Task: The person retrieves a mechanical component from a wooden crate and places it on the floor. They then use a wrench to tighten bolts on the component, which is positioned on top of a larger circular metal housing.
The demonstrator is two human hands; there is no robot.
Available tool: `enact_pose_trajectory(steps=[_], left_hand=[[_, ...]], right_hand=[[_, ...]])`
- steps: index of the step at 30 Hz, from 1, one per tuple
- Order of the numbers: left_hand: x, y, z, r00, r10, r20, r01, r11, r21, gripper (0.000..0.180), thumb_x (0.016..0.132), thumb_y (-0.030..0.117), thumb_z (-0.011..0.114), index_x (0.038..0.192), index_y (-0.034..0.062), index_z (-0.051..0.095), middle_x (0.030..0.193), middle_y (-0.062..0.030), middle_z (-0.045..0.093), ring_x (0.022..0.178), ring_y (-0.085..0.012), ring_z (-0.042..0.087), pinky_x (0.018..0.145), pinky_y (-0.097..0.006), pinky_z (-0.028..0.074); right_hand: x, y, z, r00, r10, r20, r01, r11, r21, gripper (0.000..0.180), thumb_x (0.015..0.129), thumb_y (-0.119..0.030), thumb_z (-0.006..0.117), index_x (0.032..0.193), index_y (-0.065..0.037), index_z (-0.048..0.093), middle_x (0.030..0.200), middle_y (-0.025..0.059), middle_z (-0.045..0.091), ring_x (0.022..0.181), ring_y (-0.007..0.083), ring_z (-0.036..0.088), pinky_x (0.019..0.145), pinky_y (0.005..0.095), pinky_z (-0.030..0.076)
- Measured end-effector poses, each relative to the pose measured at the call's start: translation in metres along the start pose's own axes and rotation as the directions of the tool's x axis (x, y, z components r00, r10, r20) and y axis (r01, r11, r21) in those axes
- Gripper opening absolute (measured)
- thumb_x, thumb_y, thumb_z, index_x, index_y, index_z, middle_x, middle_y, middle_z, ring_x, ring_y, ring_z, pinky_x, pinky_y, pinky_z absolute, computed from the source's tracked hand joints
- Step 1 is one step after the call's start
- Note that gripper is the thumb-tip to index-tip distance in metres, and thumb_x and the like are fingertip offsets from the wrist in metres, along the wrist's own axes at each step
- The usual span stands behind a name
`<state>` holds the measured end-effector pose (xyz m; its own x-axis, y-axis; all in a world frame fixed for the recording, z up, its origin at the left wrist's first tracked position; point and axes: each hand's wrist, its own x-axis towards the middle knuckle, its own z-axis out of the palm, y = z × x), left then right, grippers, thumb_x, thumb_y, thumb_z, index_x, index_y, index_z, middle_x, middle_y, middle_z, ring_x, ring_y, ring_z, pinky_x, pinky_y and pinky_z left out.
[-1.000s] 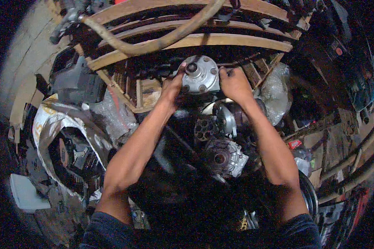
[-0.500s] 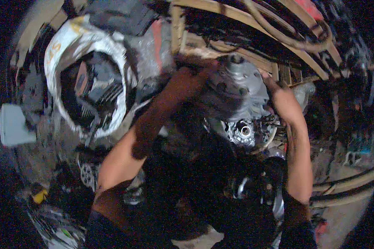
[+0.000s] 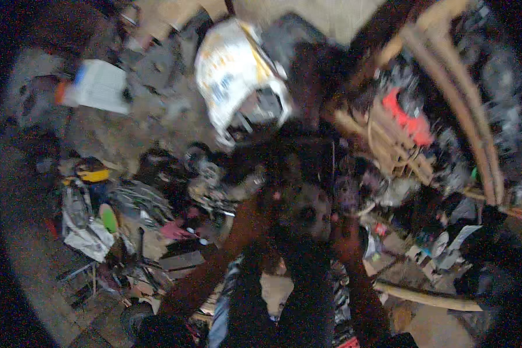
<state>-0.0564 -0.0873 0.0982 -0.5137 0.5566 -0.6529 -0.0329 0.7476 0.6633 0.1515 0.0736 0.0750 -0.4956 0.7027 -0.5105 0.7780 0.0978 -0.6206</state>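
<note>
Between my two hands, in front of my body, is a round metal machine housing (image 3: pixel 310 211) with holes in its face. It is dim and blurred in shadow. My left hand (image 3: pixel 262 211) grips its left side. At its right edge my right hand (image 3: pixel 343 225) keeps hold. Most fingers on both hands are dark and hard to make out. Left of the housing lie several grey metal machine parts (image 3: pixel 211 188), close to my left hand.
A white sack (image 3: pixel 232 75) with its mouth turned down holds metal pieces beyond my hands. Wooden slats (image 3: pixel 397 142) and a red piece (image 3: pixel 409 119) lie at the right, near a curved beam (image 3: pixel 464 98). A white container (image 3: pixel 101 86) stands far left. Assorted scrap covers the floor on both sides.
My view has swung, so the sack sits nearer the middle. The housing, held in both hands, is now lower in view and closer to my body, in deeper shadow.
</note>
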Motion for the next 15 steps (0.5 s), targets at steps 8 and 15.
enact_pose_trajectory(steps=[8,15], left_hand=[[-0.285,0.162,-0.083,0.72,0.12,-0.684,-0.303,0.94,-0.154,0.038,0.098,0.034,0.055,0.101,-0.0035,0.059,0.089,-0.0232,0.067,0.083,-0.0296,0.065,0.075,-0.04,0.049],[-0.354,0.246,-0.103,0.435,0.244,-0.866,-0.42,0.906,0.045,0.033,0.102,0.026,0.044,0.093,-0.0047,0.053,0.088,-0.0272,0.058,0.083,-0.0466,0.055,0.074,-0.047,0.044]], right_hand=[[-0.172,-0.205,-0.124,0.96,-0.278,-0.023,0.279,0.953,0.12,0.047,0.101,-0.039,0.052,0.078,0.0,0.065,0.064,0.0063,0.062,0.061,0.0189,0.06,0.058,0.0358,0.046],[-0.232,-0.292,-0.193,0.867,-0.432,-0.248,0.499,0.748,0.438,0.051,0.099,-0.04,0.053,0.067,-0.002,0.061,0.062,0.0068,0.063,0.055,0.0141,0.058,0.051,0.0321,0.043]])
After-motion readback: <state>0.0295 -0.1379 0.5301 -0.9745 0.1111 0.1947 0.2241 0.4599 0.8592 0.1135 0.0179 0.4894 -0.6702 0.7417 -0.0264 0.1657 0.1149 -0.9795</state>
